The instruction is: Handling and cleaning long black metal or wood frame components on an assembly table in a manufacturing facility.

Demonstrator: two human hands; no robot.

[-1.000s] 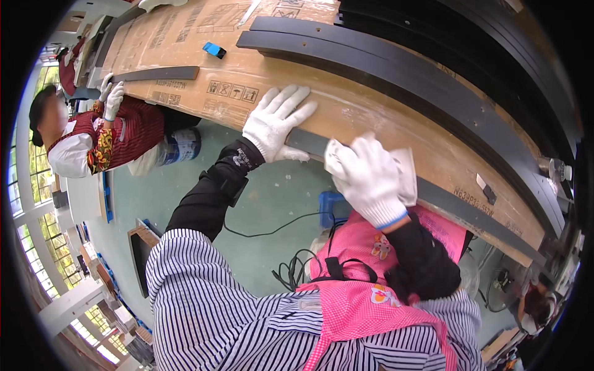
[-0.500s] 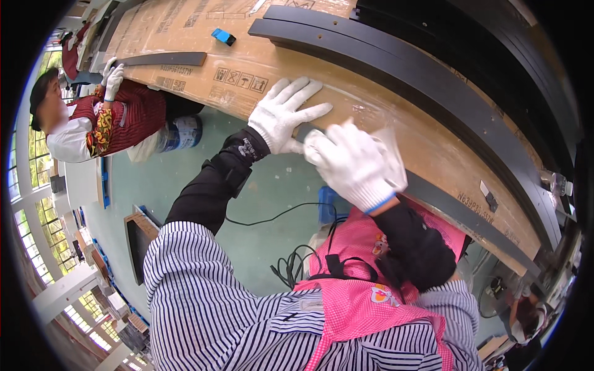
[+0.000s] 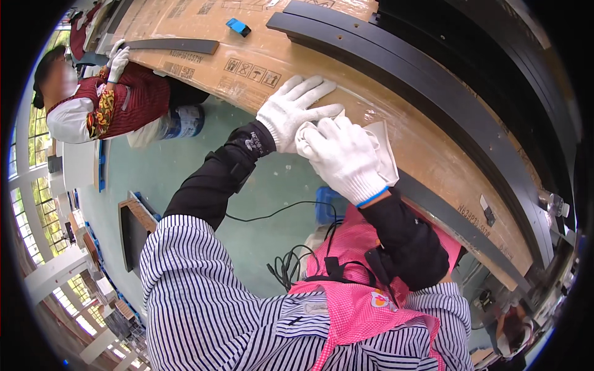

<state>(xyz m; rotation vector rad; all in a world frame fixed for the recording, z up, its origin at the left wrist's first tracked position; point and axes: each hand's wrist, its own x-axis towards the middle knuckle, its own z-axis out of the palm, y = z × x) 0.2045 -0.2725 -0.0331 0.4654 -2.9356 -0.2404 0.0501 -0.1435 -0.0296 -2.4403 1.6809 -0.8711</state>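
Observation:
My left hand (image 3: 298,111), in a white knit glove, lies with its fingers stretched out across the near edge of the cardboard-covered bench. Right beside it, my gloved right hand (image 3: 341,156) is closed on a white cloth (image 3: 386,151), whose loose part hangs out past the knuckles. Under the hands runs a long dark grey strip (image 3: 458,224) along the bench's near edge. Both hands hide its left end, so I cannot see exactly how the left fingers touch it.
Long dark boards (image 3: 396,65) lie along the bench's far side. A small blue-and-black block (image 3: 238,27) and a blade-like piece (image 3: 487,210) rest on the cardboard (image 3: 210,59). At the left, a gloved co-worker (image 3: 133,96) handles another dark strip (image 3: 176,45). A black cable (image 3: 278,210) trails below.
My right hand, with the cloth, has moved left along the strip until it meets my left hand, covering the strip's end. The whole view has shifted slightly.

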